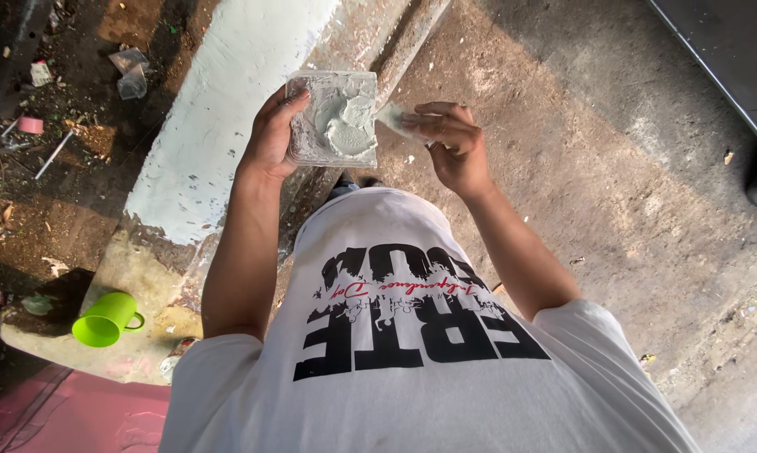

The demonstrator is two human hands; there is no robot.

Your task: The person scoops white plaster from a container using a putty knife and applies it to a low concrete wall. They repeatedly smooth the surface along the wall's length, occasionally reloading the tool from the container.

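Two bare hands meet in the upper middle of the frame, above the person's white printed t-shirt (412, 335). The left hand (269, 138) grips a square, clear plastic tray (332, 117) by its left edge, thumb curled over the rim and fingers hidden beneath it. The tray holds a lump of pale grey-white putty (349, 126), smeared across its floor and sides. The right hand (454, 143) sits just right of the tray, its fingers pressed together and pinching a small flat scraper (392, 117) coated in the same pale paste; the scraper's tip lies at the tray's right edge, though whether it touches the rim is hard to tell.

Behind the hands a low concrete kerb (219, 126), painted white, runs from the top centre down toward the lower left of the frame, its paint patchy near the lower end. A bright green plastic cup (103, 320) lies on its side on the kerb's bare end in the lower left. Litter, including clear plastic scraps (129, 71), lies on the dark soil in the upper left. Bare, dusty concrete ground (613, 184) fills the right half, and the edge of a dark vehicle (730, 59) cuts across the upper right corner.
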